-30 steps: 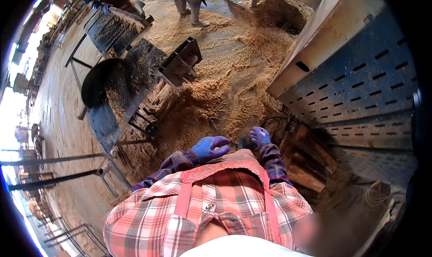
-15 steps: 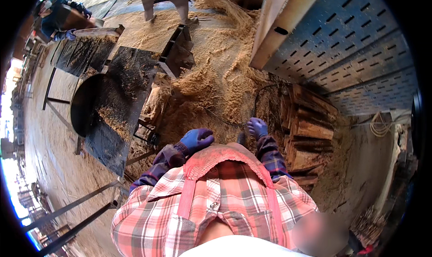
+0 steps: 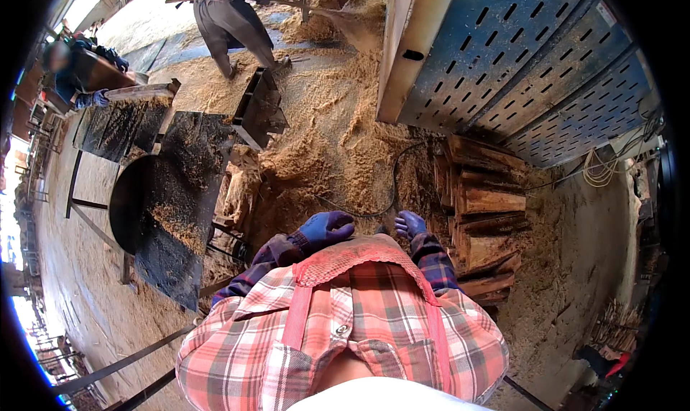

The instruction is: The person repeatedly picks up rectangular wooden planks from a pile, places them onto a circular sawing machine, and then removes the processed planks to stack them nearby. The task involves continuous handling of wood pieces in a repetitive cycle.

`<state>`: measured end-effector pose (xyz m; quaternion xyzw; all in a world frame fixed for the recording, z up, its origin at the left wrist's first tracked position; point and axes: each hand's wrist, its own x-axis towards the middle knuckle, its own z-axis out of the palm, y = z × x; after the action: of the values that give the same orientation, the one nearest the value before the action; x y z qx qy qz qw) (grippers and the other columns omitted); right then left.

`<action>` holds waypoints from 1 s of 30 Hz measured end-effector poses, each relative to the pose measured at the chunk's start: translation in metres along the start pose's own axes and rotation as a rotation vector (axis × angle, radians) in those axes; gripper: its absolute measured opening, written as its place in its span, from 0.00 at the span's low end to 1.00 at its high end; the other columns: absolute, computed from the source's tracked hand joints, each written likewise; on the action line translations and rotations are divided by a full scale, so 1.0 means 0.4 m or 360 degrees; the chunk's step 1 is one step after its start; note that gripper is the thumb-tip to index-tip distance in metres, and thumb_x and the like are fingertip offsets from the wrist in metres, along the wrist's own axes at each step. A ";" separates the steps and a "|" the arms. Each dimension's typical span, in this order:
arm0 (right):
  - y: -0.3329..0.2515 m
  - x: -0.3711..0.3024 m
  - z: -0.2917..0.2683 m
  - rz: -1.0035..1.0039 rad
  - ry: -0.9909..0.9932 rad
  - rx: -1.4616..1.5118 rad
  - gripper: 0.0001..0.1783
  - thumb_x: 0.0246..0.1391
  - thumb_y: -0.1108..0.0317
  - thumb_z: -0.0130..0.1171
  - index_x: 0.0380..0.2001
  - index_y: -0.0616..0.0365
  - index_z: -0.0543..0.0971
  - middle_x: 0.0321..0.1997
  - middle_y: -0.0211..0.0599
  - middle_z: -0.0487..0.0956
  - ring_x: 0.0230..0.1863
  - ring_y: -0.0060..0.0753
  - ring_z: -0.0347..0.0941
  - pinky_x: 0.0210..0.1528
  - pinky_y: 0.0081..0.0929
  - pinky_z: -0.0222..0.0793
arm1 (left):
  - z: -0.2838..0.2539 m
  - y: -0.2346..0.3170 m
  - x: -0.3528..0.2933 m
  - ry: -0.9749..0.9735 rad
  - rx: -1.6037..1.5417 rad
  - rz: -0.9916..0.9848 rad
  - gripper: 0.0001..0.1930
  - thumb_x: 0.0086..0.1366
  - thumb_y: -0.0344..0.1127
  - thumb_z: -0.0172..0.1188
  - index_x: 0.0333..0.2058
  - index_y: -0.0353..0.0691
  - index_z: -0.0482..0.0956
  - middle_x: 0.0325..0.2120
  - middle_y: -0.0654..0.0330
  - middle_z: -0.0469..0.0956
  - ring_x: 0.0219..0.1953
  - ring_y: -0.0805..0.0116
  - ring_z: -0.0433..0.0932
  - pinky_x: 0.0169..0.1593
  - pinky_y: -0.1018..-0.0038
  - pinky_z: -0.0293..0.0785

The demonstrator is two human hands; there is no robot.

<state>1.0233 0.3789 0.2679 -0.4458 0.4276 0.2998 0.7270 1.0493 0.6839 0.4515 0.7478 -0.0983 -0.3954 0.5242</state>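
Note:
My left hand (image 3: 325, 229), in a blue-purple glove, is held in front of my waist at the top of a red apron (image 3: 359, 253). Its fingers are loosely bent with the thumb apart, and nothing shows in them. To the right, my right hand (image 3: 410, 225), gloved alike, hangs beside the apron with its fingers apart and no object in it. It is nearest to a stack of rough split wood slabs (image 3: 492, 201). Left of my left hand stands a dark metal machine table (image 3: 169, 271) with sawdust on it and a large black disc (image 3: 128, 204) at its side.
A tall blue slotted metal panel (image 3: 517, 73) rises at the right front. Sawdust (image 3: 345, 152) covers the floor ahead, with a dark cable (image 3: 395, 174) across it. One person (image 3: 226, 15) stands far ahead holding a long handle; another (image 3: 79, 76) is at the far left.
The view has tilted up, so the machine, slabs and panel sit lower and slightly left. My left hand has shifted a little right, its thumb further from the fingers. Both hands stay without objects.

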 end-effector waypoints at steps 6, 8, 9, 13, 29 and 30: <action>0.008 0.003 -0.034 0.0088 0.0192 -0.0061 0.07 0.51 0.62 0.49 0.27 0.53 0.70 0.23 0.31 0.71 0.17 0.25 0.63 0.15 0.20 0.60 | 0.024 -0.004 0.019 -0.0002 -0.0123 -0.0031 0.23 0.59 0.45 0.56 0.46 0.32 0.71 0.41 0.51 0.75 0.44 0.66 0.74 0.48 0.71 0.68; 0.017 0.005 -0.048 0.0143 0.0245 -0.0104 0.09 0.51 0.61 0.50 0.31 0.54 0.71 0.25 0.32 0.72 0.18 0.27 0.65 0.17 0.21 0.63 | 0.029 0.010 0.028 -0.0063 0.0023 -0.0030 0.23 0.59 0.45 0.56 0.46 0.32 0.71 0.41 0.51 0.75 0.44 0.66 0.73 0.48 0.71 0.68; 0.016 0.013 -0.050 0.0161 0.0258 -0.0128 0.10 0.51 0.61 0.50 0.33 0.55 0.71 0.27 0.33 0.72 0.19 0.27 0.66 0.18 0.22 0.64 | 0.028 0.012 0.032 -0.0071 0.0069 -0.0002 0.23 0.59 0.45 0.56 0.46 0.32 0.71 0.41 0.51 0.75 0.44 0.66 0.73 0.49 0.71 0.68; 0.023 0.051 -0.100 0.0244 0.0129 -0.0071 0.12 0.51 0.60 0.50 0.34 0.56 0.71 0.29 0.34 0.74 0.20 0.28 0.67 0.19 0.23 0.65 | 0.036 0.002 0.045 -0.0068 0.0128 0.0016 0.23 0.59 0.45 0.56 0.46 0.31 0.70 0.41 0.52 0.75 0.45 0.66 0.73 0.49 0.71 0.67; 0.119 0.184 -0.278 0.0429 0.0067 0.0009 0.11 0.48 0.63 0.49 0.33 0.56 0.70 0.29 0.36 0.72 0.26 0.33 0.70 0.27 0.31 0.71 | 0.071 -0.011 0.056 -0.0021 0.0081 -0.0004 0.22 0.59 0.44 0.56 0.44 0.32 0.72 0.41 0.53 0.75 0.44 0.67 0.73 0.48 0.72 0.68; 0.124 0.195 -0.287 0.0448 0.0035 0.0036 0.11 0.48 0.63 0.49 0.33 0.56 0.70 0.29 0.36 0.72 0.25 0.33 0.70 0.27 0.30 0.72 | 0.071 -0.012 0.058 -0.0015 0.0098 0.0000 0.22 0.59 0.44 0.57 0.44 0.32 0.72 0.41 0.54 0.75 0.44 0.67 0.73 0.48 0.72 0.68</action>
<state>0.9774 0.3002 0.1518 -0.3765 0.4972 0.3892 0.6780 1.0436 0.6529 0.4322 0.7617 -0.1130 -0.3956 0.5005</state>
